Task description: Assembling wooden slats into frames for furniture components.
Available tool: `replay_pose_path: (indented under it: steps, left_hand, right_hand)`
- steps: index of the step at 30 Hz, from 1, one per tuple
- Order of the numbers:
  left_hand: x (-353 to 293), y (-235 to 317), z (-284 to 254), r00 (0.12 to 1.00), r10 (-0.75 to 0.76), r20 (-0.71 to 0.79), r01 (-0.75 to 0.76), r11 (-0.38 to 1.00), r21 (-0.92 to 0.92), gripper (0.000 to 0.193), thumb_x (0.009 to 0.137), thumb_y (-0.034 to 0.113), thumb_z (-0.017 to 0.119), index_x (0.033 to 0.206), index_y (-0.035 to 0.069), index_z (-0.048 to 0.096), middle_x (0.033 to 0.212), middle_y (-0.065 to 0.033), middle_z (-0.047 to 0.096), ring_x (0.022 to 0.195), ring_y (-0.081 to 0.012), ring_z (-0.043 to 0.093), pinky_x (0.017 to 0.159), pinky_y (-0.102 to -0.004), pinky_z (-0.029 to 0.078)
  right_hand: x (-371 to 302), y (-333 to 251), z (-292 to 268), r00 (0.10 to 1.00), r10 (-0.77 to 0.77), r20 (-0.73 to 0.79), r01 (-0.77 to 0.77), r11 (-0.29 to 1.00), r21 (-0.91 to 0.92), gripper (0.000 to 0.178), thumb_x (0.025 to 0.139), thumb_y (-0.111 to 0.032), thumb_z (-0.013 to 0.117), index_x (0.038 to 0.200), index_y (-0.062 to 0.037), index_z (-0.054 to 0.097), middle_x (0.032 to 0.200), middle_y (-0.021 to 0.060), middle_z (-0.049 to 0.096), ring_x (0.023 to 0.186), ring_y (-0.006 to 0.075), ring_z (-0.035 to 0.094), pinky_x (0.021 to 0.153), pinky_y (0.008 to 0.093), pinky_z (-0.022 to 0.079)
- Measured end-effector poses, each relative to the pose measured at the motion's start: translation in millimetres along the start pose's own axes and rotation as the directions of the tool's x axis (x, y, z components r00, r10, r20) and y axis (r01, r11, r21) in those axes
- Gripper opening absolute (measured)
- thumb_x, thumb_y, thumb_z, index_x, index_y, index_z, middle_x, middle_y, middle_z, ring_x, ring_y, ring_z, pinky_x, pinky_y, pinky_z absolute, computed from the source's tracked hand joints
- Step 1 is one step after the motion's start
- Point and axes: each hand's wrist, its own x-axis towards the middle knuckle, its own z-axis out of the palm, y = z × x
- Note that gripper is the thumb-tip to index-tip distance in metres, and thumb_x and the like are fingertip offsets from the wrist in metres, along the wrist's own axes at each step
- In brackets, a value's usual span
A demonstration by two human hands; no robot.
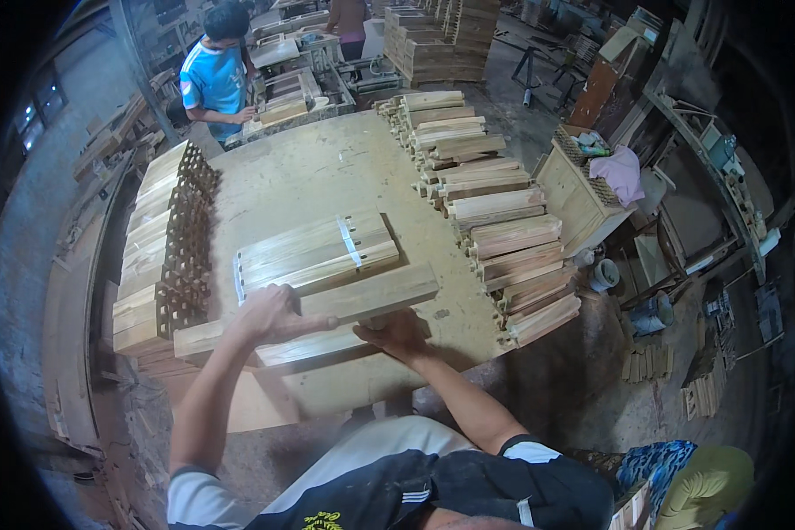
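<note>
My left grip (pixel 274 315) holds one long board (pixel 382 295) above the near part of the surface (pixel 327 168); my right grip (pixel 399 336) is at its underside, how closed I can't tell. Just beyond sits one wooden bundle (pixel 296 252) with two pale straps (pixel 350 243), between two rows of stacked wood (pixel 508 205).

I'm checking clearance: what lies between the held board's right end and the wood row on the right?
In the head view, bare tabletop shows between the board and row.
</note>
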Motion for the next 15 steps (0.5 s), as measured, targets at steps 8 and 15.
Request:
replay_pose_path:
  steps: [8, 15]
  left_hand:
    - [-20, -2, -85, 0.973, 0.217, -0.083, -0.218, 0.976, -0.005, 0.075, 0.073, 0.071, 0.072, 0.059, -0.002, 0.065, 0.047, -0.0086, 0.054, 0.043, -0.0204, 0.052, 0.046, -0.0371, 0.045]
    - [97, -77, -96, 0.808, 0.329, -0.489, -0.251, 0.943, 0.218, 0.074, 0.072, 0.075, 0.069, 0.070, 0.000, 0.069, 0.065, -0.0139, 0.069, 0.061, -0.0304, 0.068, 0.060, -0.0403, 0.054]
  right_hand:
    - [57, -56, -18, 0.941, -0.312, -0.134, 0.271, 0.928, -0.258, 0.042, 0.071, -0.036, 0.081, 0.101, -0.0097, 0.069, 0.098, 0.0119, 0.068, 0.096, 0.0343, 0.064, 0.088, 0.0477, 0.049]
    - [141, -40, -33, 0.952, -0.063, -0.299, 0.011, 0.985, -0.174, 0.081, 0.073, -0.044, 0.085, 0.133, 0.0006, 0.052, 0.124, 0.0218, 0.061, 0.110, 0.0346, 0.063, 0.092, 0.0426, 0.051]
